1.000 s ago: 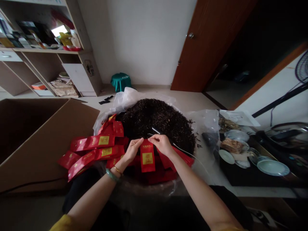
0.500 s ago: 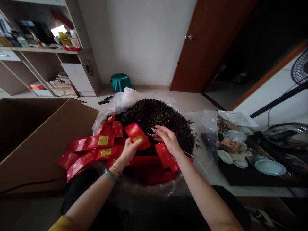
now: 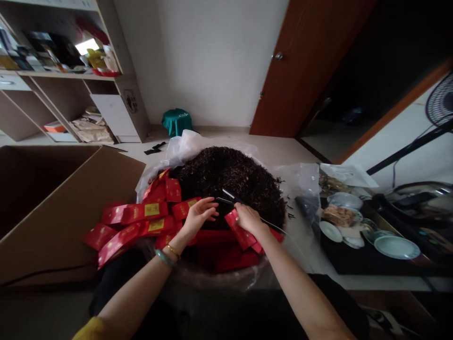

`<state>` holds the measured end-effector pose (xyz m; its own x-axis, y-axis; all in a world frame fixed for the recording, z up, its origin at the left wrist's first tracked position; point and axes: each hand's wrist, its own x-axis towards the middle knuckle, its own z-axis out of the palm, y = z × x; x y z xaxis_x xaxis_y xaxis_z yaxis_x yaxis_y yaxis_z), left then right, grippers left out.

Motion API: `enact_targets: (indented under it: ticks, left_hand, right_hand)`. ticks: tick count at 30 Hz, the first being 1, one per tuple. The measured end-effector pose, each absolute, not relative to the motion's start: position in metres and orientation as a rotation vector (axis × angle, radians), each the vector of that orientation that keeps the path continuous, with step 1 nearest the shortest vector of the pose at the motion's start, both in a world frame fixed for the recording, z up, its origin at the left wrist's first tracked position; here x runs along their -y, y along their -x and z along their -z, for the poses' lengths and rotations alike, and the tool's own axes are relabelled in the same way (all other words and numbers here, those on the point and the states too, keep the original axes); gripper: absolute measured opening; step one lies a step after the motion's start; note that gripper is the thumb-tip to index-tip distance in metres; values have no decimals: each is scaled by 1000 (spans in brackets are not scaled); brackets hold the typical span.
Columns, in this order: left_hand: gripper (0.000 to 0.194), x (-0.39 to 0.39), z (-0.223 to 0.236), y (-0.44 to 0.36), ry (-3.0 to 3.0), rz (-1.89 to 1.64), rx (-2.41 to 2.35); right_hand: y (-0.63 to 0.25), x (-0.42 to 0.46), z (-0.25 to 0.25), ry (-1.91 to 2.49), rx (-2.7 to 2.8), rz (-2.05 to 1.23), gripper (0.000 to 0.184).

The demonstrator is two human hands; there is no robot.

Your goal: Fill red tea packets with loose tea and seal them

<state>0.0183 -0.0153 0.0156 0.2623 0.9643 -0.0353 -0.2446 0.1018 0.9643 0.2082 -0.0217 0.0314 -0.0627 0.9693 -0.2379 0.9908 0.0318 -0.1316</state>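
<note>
My left hand is open and empty, its fingers stretched toward the jaw tips of a black tong-shaped handheld bag sealer. My right hand is closed around the sealer's body, and its two jaws are parted. A red packet lies just under my right hand. To the left of my left hand, a red packet with a gold label rests beside a heap of similar red packets. Dark loose tea leaves are mounded beyond both hands in a plastic-lined container.
A large cardboard box stands open at left. On the right, a dark tray carries pale dishes and a bagged brown item. A pale cord trails from the sealer. A green-covered stool is by the wall.
My left hand has let go of the red packet, which now lies on the heap at left. My right hand, fingers spread before, has closed around the sealer.
</note>
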Motion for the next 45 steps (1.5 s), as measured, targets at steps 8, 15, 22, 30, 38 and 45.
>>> enact_targets:
  ticks: [8,15,22,30,38,45]
  left_hand:
    - [46,10,4,-24,-1216,-1043,-992]
    - [52,17,-17,-19,-727,-836,-672]
    - [42,18,-16,-17,-905,-1032,-841]
    - [51,21,-11,-22,-1078,-999,-812]
    - [37,22,-13,-21,-1303,-1060,-954]
    - [28,16,-9,-17,-1372,-1160,-1024]
  right_hand:
    - [-215,20,-50,-2221,-2601,789,9]
    - [-188,45,-72,-1474,-3538,243,19]
    - [-188,40,-64,-1537,-3571,98,24]
    - [-197,25,-40,-2112,-3332,-294,45]
    - [-191,32,-45,-2187,-3272,-469,18]
    - [-194,32,-50,-1967,-3376,8,22]
